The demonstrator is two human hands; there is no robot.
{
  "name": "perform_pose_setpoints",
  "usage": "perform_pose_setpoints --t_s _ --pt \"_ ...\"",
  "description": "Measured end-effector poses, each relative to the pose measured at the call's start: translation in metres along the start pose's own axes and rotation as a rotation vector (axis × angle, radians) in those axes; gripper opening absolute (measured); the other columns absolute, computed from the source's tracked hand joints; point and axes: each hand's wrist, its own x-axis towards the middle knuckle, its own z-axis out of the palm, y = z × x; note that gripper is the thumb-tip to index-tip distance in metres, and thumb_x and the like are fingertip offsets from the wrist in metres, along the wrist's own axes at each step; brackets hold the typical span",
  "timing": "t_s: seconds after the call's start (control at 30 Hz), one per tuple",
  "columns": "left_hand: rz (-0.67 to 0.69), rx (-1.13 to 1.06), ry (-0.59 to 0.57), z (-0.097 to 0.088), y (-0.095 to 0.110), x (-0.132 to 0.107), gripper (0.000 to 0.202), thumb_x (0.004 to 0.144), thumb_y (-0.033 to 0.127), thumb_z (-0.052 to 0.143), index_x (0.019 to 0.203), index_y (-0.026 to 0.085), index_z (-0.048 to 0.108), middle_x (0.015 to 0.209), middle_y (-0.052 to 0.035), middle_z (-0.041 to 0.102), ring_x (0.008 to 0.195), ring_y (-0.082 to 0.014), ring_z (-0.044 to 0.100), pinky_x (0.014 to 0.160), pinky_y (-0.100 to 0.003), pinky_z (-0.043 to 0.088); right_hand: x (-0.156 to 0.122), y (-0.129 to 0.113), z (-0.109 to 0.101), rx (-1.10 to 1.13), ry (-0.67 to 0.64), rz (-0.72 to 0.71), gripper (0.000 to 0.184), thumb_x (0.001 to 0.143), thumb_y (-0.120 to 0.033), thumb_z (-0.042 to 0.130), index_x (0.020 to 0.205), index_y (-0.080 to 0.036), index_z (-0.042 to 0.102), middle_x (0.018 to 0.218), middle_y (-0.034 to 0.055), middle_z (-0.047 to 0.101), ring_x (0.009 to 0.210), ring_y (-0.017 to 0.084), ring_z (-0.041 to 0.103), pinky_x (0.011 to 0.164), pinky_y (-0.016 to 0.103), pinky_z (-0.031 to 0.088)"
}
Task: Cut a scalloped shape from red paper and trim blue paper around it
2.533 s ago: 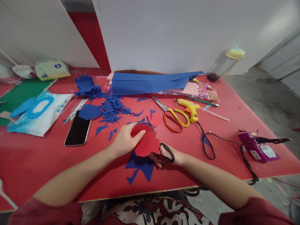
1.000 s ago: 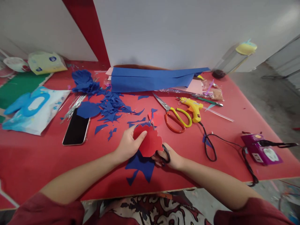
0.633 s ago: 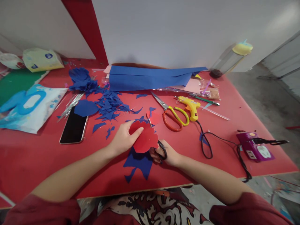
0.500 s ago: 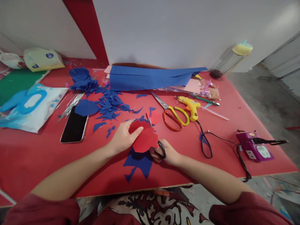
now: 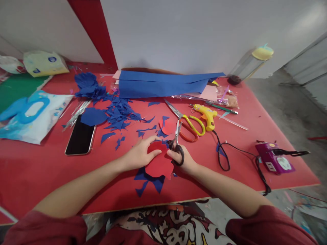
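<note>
My left hand (image 5: 144, 153) pinches a red paper piece with a scalloped edge (image 5: 158, 166), thumb on top. Black-handled scissors (image 5: 176, 133) are in my right hand (image 5: 185, 160), their blades pointing away from me, beside the paper's right edge. My right thumb also reaches the paper's edge, though I cannot tell if it grips it. Beneath the red piece lie dark blue paper scraps (image 5: 157, 183). Just beyond my hands is another red paper piece (image 5: 168, 127) with blue bits around it.
Large scissors with red and yellow handles (image 5: 190, 127) and a yellow glue gun (image 5: 208, 117) lie right of centre. Blue scraps (image 5: 120, 112) and a phone (image 5: 80, 137) lie left. Folded blue paper (image 5: 163, 85) sits at the back, a purple power socket (image 5: 276, 158) at right.
The red scalloped paper has turned and come slightly nearer to me. The scissors have come out from behind it, to its right, and their blades now show.
</note>
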Motion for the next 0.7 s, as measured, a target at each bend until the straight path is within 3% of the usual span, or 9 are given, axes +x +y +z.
perform_pose_setpoints --t_s 0.07,0.17,0.3,0.5,0.63,0.7 --pt "0.034 -0.033 -0.07 0.002 -0.002 0.0 0.027 0.077 0.026 0.054 0.103 0.018 0.055 0.115 -0.0124 0.061 0.109 -0.0269 0.055 0.096 -0.044 0.04 0.001 -0.004 -0.001 -0.017 0.056 -0.014 0.039 0.061 -0.048 0.069 0.07 -0.017 0.048 0.052 -0.0053 0.042 0.046 0.008 0.039 0.046 0.022 0.033" --pt "0.058 -0.038 -0.128 0.004 -0.004 0.0 0.026 0.079 0.025 0.052 0.105 0.021 0.051 0.119 -0.0114 0.059 0.115 -0.0253 0.052 0.099 -0.045 0.037 0.002 -0.009 -0.001 -0.069 0.082 0.0 0.038 0.056 -0.041 0.073 0.073 -0.015 0.051 0.053 -0.0068 0.039 0.048 0.007 0.035 0.047 0.021 0.03" --pt "0.028 -0.012 -0.11 0.006 -0.002 0.001 0.027 0.079 0.028 0.052 0.104 0.02 0.051 0.118 -0.0125 0.059 0.112 -0.0261 0.054 0.097 -0.044 0.039 0.003 -0.01 -0.003 -0.092 0.078 0.014 0.036 0.057 -0.04 0.072 0.068 -0.015 0.049 0.051 -0.0069 0.039 0.047 0.006 0.034 0.046 0.02 0.029" --pt "-0.009 -0.153 -0.046 0.011 -0.005 0.001 0.023 0.077 0.028 0.054 0.098 0.018 0.053 0.097 -0.0086 0.066 0.096 -0.0228 0.061 0.087 -0.038 0.047 0.005 -0.011 -0.003 -0.067 0.128 -0.036 0.032 0.06 -0.04 0.07 0.066 -0.016 0.049 0.052 -0.0047 0.045 0.047 0.007 0.039 0.046 0.022 0.034" --pt "-0.05 -0.277 -0.012 0.015 -0.011 0.002 0.031 0.077 0.033 0.057 0.104 0.016 0.055 0.106 -0.0098 0.065 0.098 -0.0216 0.061 0.088 -0.035 0.047 0.005 -0.013 -0.002 -0.018 0.175 -0.092 0.028 0.063 -0.039 0.066 0.065 -0.016 0.049 0.057 -0.0012 0.051 0.051 0.01 0.046 0.048 0.024 0.04" --pt "-0.102 -0.416 -0.051 0.017 -0.014 0.002 0.037 0.076 0.035 0.06 0.107 0.015 0.057 0.106 -0.0102 0.066 0.098 -0.0219 0.061 0.087 -0.035 0.048 0.005 -0.014 -0.002 -0.016 0.212 -0.104 0.028 0.063 -0.038 0.066 0.064 -0.016 0.049 0.057 -0.0008 0.051 0.051 0.011 0.046 0.048 0.024 0.041"
